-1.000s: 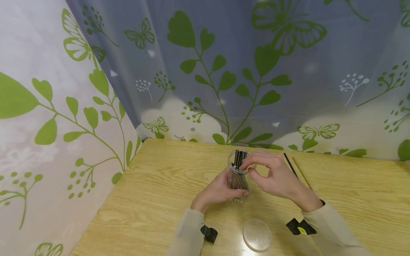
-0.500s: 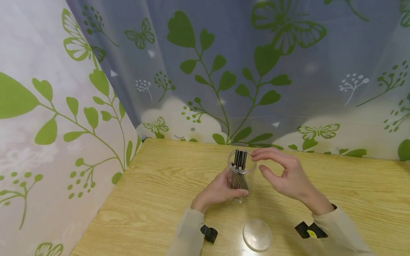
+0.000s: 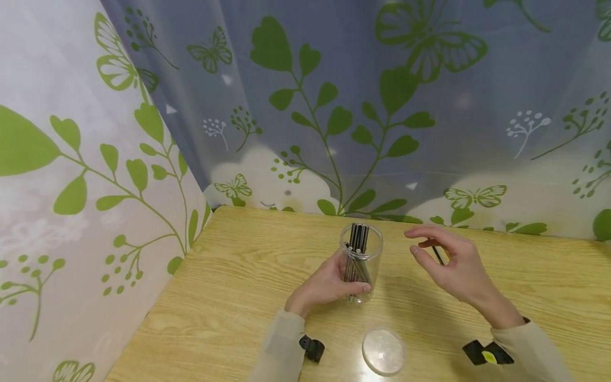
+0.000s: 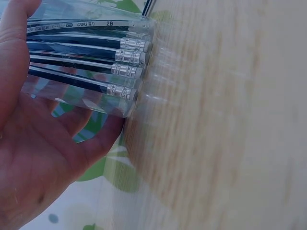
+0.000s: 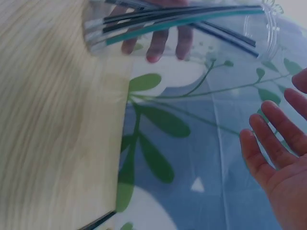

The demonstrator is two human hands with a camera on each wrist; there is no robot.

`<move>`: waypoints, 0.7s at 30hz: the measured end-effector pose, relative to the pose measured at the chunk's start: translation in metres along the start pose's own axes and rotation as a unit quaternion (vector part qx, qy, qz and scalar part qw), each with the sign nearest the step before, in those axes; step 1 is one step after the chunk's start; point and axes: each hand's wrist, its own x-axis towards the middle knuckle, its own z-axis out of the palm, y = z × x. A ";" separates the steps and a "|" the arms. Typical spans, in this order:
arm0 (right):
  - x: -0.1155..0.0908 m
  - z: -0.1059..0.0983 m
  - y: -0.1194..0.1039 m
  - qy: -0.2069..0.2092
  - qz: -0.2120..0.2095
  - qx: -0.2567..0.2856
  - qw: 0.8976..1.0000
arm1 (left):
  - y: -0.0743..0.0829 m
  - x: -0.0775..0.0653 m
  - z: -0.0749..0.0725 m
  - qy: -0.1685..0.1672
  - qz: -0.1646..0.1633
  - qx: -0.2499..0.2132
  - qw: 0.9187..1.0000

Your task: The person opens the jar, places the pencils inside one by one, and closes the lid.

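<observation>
My left hand (image 3: 329,281) grips a clear cylindrical jar (image 3: 376,268) from its left side, thumb across the front. The jar's mouth is uncovered, and dark pencils (image 3: 359,239) lean together inside. In the left wrist view, several pencils (image 4: 96,60) show silver ferrules and pale erasers at the jar's base, close to the wood; one reads "2B". To the right of the jar, my right hand (image 3: 458,265) hovers with relaxed, spread fingers and holds nothing. The right wrist view shows this hand (image 5: 283,148) apart from the jar (image 5: 230,28).
A round clear lid (image 3: 383,350) lies on the wooden table (image 3: 229,286) in front of the jar. Partly hidden behind my right hand, a dark pencil (image 3: 438,255) lies on the tabletop. A patterned curtain (image 3: 305,132) hangs along the table's back edge.
My right hand has withdrawn from the jar's mouth and moved right, now covering most of the two pencils lying on the table. The left hand and jar have stayed in place.
</observation>
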 end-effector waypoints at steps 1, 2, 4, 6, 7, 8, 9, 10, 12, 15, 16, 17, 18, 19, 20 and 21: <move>-0.002 -0.002 0.002 0.003 0.008 -0.003 1.000 | 0.000 0.000 0.000 0.000 -0.001 0.001 1.000; -0.004 -0.004 0.004 0.008 0.011 -0.010 1.000 | 0.000 0.000 0.000 0.001 -0.002 0.003 1.000; -0.009 -0.007 0.009 0.017 0.025 -0.026 0.999 | 0.001 0.000 0.000 0.003 -0.005 0.008 1.000; -0.014 -0.010 0.014 0.024 0.051 -0.038 0.998 | 0.001 0.000 0.000 0.005 -0.009 0.012 1.000; -0.017 -0.011 0.017 0.027 0.065 -0.044 0.997 | 0.001 -0.001 0.000 0.005 -0.010 0.012 1.000; -0.019 -0.013 0.020 0.028 0.080 -0.049 0.995 | 0.002 -0.001 0.000 0.006 -0.011 0.013 1.000; -0.022 -0.015 0.022 0.029 0.094 -0.056 0.994 | 0.002 -0.001 0.000 0.006 -0.012 0.015 1.000; -0.024 -0.016 0.025 0.028 0.109 -0.063 0.992 | 0.002 -0.001 0.000 0.006 -0.012 0.015 1.000; -0.028 -0.019 0.030 0.026 0.136 -0.076 0.987 | 0.003 -0.001 0.000 0.006 -0.013 0.015 1.000; -0.032 -0.025 0.037 0.018 0.173 -0.097 0.980 | 0.003 -0.002 0.000 0.006 -0.014 0.017 1.000; -0.034 -0.027 0.040 0.014 0.186 -0.104 0.977 | 0.003 -0.001 0.000 0.007 -0.014 0.017 1.000; -0.035 -0.029 0.042 0.012 0.198 -0.110 0.974 | 0.003 -0.001 0.000 0.007 -0.014 0.019 1.000; -0.037 -0.031 0.045 0.006 0.209 -0.115 0.971 | 0.003 -0.001 0.000 0.009 -0.016 0.020 1.000; -0.038 -0.033 0.048 0.001 0.219 -0.121 0.968 | 0.003 -0.002 0.000 0.010 -0.017 0.022 1.000; -0.039 -0.035 0.050 -0.004 0.228 -0.128 0.965 | 0.003 -0.002 0.000 0.011 -0.018 0.023 1.000; -0.041 -0.036 0.053 -0.008 0.236 -0.136 0.962 | 0.003 -0.002 0.000 0.013 -0.019 0.024 0.999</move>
